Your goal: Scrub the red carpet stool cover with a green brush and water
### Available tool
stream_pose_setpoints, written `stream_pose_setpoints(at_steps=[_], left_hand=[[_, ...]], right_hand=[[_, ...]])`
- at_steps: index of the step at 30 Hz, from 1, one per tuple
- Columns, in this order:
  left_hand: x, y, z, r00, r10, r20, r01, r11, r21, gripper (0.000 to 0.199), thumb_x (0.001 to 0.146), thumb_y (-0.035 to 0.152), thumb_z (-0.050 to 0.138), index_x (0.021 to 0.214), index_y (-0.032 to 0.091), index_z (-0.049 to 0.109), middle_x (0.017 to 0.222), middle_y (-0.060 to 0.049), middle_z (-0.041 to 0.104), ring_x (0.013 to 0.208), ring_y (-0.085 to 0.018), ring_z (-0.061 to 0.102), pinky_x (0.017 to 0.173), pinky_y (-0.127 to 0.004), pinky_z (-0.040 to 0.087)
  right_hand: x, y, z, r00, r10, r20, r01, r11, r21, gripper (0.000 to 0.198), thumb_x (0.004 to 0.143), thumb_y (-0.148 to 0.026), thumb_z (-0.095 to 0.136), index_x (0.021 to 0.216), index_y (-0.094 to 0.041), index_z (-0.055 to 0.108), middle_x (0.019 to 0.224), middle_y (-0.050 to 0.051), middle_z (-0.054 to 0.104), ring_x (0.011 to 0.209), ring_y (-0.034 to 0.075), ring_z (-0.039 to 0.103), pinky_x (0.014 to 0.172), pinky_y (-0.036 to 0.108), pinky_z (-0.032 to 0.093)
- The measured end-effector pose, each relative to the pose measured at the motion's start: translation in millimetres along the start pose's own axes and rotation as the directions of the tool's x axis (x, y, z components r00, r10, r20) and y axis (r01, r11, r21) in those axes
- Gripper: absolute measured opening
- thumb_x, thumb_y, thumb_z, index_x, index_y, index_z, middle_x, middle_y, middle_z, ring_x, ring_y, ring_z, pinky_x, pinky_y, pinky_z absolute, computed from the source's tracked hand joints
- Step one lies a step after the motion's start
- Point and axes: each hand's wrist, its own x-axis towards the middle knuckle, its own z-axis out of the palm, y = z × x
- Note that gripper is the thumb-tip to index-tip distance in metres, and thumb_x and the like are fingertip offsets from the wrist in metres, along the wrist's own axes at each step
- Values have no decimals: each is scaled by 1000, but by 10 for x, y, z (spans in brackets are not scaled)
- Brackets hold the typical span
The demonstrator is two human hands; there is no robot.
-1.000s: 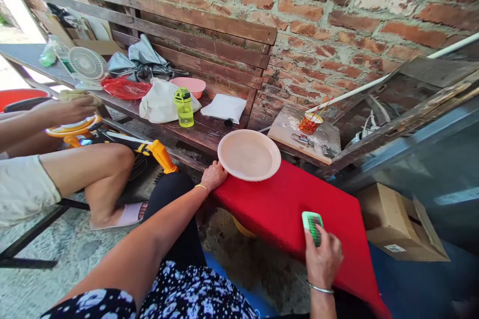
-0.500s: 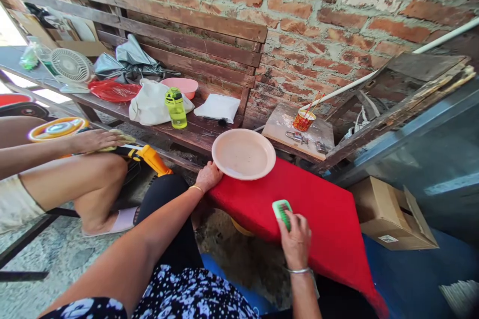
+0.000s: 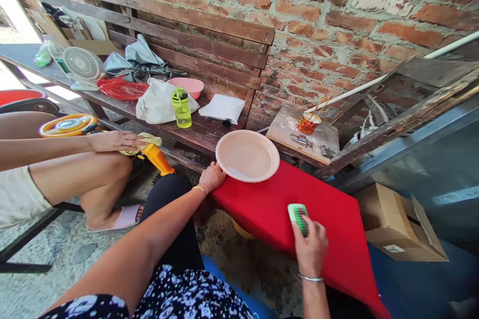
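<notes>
A red cloth (image 3: 329,214) is stretched over a narrow table in front of me. My right hand (image 3: 311,244) grips a green scrubbing brush (image 3: 298,218) against the cloth's surface, fingers on its back. At the cloth's far left corner, my left hand (image 3: 212,177) is closed over the edge, its fingertips close to the basin's rim; the fingers are partly hidden. A pale pink basin (image 3: 247,177) holding water stands on the far end of the cloth.
Left of me, another person's hand (image 3: 114,141) holds a yellow cloth (image 3: 149,140) on an orange-handled thing (image 3: 159,159). A wooden bench (image 3: 209,137) carries a green bottle (image 3: 181,109), bags and a fan (image 3: 83,63). A cardboard box (image 3: 396,224) stands right.
My right hand and the brush have shifted right and slightly down along the cloth. My left hand stays at the corner. The other person's hand and yellow cloth have slid along the orange-handled thing.
</notes>
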Motion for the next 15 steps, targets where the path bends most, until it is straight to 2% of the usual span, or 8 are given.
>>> stream_pose_setpoints(at_steps=[2,4,6,7,9,10,13,15], left_hand=[[2,-3,2,1000,6,1,-6,1000,-5,49,97,48,31,132,21,53,124,-16,56,109,-31,62,90,-44,48],[5,-5,8,1000,3,3,-3,1000,-8,49,97,48,31,132,22,53,124,-15,57,109,-31,62,90,-43,47],[9,-5,15,1000,-5,4,5,1000,-5,48,97,47,32,132,22,53,123,-15,57,109,-30,63,91,-43,47],[11,-4,18,1000,-7,5,7,1000,-3,47,97,47,32,132,23,53,124,-15,57,109,-30,63,91,-42,47],[11,-1,18,1000,-8,8,8,1000,-2,46,97,47,33,132,23,53,124,-14,57,109,-29,63,91,-41,47],[8,2,16,1000,-6,9,6,1000,-3,46,97,46,33,132,23,53,124,-14,57,109,-29,62,91,-41,47],[-6,14,-3,1000,-1,8,1,1000,-8,47,97,46,33,134,23,51,122,-14,57,109,-29,62,91,-42,47],[-16,23,-19,1000,0,7,0,1000,-6,47,97,46,33,134,22,51,120,-14,58,108,-29,62,92,-42,47]], right_hand=[[41,-508,204,976,-199,85,186,972,143,35,94,-50,50,110,-23,66,103,10,61,95,24,57,79,36,43],[60,-924,359,917,-361,169,321,920,226,27,93,-40,54,115,-27,64,107,8,59,98,22,56,84,35,42],[100,-1165,478,859,-458,230,400,879,258,27,91,-33,58,118,-30,63,109,6,58,97,21,55,86,35,41],[142,-1204,528,845,-475,245,416,872,257,28,90,-31,59,118,-30,63,109,6,58,96,20,55,85,34,41],[277,-1116,605,853,-451,262,401,888,224,27,90,-33,59,116,-29,64,105,5,58,93,20,55,83,34,41],[363,-994,626,874,-406,267,366,911,188,27,90,-35,58,115,-27,65,103,6,59,92,20,55,81,33,41],[619,-393,571,957,-156,243,161,987,-3,34,91,-45,53,113,-23,66,99,8,59,88,22,57,73,33,40],[711,105,428,982,52,180,-23,987,-159,41,91,-49,49,116,-20,66,98,11,60,87,24,57,70,34,40]])
